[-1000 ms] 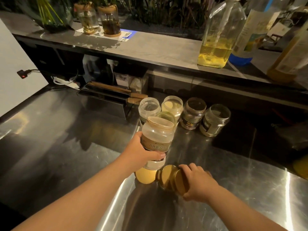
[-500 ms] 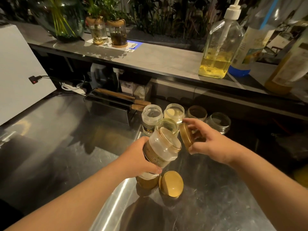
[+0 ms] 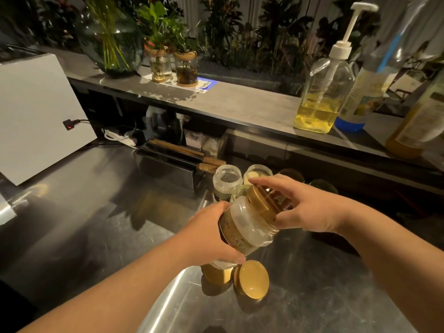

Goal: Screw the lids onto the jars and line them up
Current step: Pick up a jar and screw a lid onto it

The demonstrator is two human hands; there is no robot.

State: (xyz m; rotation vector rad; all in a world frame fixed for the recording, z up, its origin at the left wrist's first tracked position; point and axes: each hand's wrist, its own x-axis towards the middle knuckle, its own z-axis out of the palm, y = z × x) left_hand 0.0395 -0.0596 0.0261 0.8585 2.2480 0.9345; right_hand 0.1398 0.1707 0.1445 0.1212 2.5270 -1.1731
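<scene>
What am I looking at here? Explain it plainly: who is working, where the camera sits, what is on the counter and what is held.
No machine here: a person works with bare hands. The one picture comes from a camera worn on the head, looking forward and down.

The left hand grips a clear jar, tilted above the steel counter. The right hand holds a gold lid on the jar's mouth; whether it is screwed tight cannot be told.

Below, two spare lids lie on the counter. Behind the hands stand open jars without lids, partly hidden. On the shelf behind are a pump bottle with yellow liquid, other bottles and plants.
</scene>
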